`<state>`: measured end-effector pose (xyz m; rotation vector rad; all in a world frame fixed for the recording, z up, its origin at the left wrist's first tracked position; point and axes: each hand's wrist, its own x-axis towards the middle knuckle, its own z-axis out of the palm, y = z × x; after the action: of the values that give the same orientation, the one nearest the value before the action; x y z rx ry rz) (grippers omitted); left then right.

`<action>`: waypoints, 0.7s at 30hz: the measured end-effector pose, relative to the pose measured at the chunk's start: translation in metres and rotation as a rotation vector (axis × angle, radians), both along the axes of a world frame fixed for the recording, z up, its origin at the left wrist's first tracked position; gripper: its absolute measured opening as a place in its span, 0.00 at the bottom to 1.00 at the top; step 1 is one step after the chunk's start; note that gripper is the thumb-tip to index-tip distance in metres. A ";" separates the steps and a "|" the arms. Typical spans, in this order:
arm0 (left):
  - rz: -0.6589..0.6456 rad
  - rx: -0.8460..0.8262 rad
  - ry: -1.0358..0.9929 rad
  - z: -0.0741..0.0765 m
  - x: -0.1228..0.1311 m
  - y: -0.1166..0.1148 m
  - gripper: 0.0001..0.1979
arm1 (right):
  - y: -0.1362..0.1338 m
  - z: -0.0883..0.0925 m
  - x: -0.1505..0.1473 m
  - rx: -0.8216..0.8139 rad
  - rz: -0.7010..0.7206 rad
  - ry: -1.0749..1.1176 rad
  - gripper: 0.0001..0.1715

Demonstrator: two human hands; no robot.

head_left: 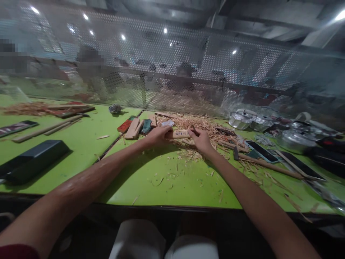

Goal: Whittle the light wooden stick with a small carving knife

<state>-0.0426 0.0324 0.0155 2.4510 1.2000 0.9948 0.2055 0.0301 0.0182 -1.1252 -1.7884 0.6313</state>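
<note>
Both my arms reach forward over a green tabletop [161, 183]. My left hand [161, 135] is closed around the left end of a small flat piece of wood [181, 134] with dark marks along its face. At the other end, my right hand [201, 141] pinches the same piece. A short dark thing shows at the right fingertips, too small to make out. Curled wood shavings [185, 120] lie heaped just behind and to the right of my hands. Left of them rest wooden blocks [132, 128], a red block [125, 125] and a dark green crumpled piece [146, 126].
A hammer [269, 164] and a phone [261, 151] lie to the right, before several shiny metal pots [296, 138]. On the left are a black box [35, 158], sticks [48, 127] and another phone [17, 127]. A perforated screen [172, 79] borders the far edge, with people beyond.
</note>
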 end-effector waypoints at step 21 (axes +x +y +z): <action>0.270 0.048 -0.073 0.001 0.014 -0.007 0.08 | -0.005 0.001 -0.002 -0.016 -0.016 0.095 0.23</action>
<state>-0.0290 0.0256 0.0161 2.3063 1.5280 1.1847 0.2033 0.0247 0.0189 -1.1010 -1.6945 0.6797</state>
